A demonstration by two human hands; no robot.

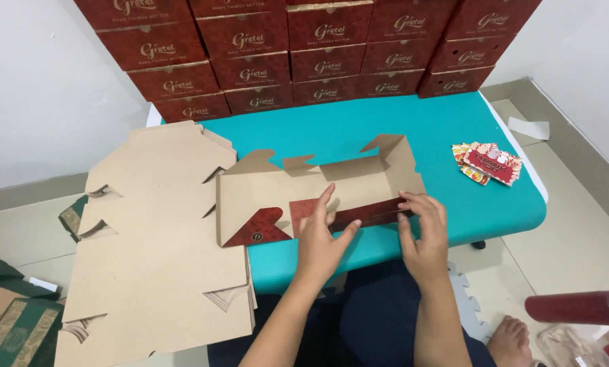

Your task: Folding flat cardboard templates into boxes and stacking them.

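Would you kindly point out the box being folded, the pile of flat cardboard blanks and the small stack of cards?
Box being folded (277,187), head view, on its bare brown inner panel.
Pile of flat cardboard blanks (158,258), head view, on the middle of the top sheet.
Stack of cards (491,163), head view, on the red top card.

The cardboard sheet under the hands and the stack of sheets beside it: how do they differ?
The cardboard sheet under the left hand and right hand is partly folded, its flaps raised; the stack of sheets lies flat. The single sheet shows dark red printed flaps; the stack shows mostly plain brown. The sheet rests on the teal table; the stack overhangs its left edge. Both are die-cut brown cardboard.
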